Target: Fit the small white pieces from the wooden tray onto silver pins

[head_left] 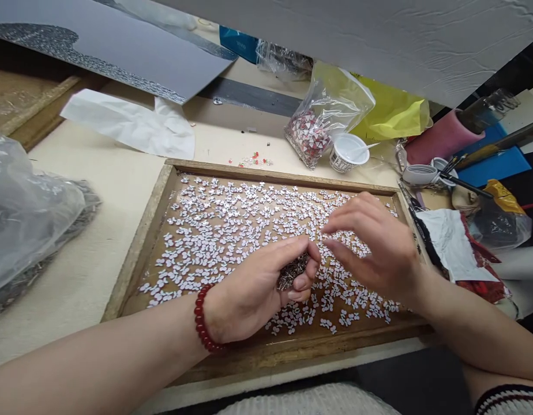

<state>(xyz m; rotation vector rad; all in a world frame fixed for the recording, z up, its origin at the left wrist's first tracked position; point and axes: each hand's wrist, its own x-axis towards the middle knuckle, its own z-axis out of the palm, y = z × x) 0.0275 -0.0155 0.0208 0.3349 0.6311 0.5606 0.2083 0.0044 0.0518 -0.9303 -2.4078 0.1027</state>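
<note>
My left hand (258, 282), with a red bead bracelet (201, 318) at the wrist, is cupped around a heap of small dark metal pieces (292, 272) that look like pins. Just to its right, my right hand (372, 242) hovers over the tray with thumb and forefinger curved towards each other, a small gap between their tips. Nothing can be made out in that gap. Beneath both hands lies a shallow wooden tray (139, 248), its bottom covered with many small white, bow-like pieces (223, 213). The hands and forearms hide part of it.
Left of the tray sits a clear plastic bag (28, 213) of thin metal pieces. Behind it are a white tissue (128, 124), small red bits (255, 155), a bag of patterned pieces (307, 135) and a white cup (342, 161). Clutter, including a torn white packet (448, 242), crowds the right.
</note>
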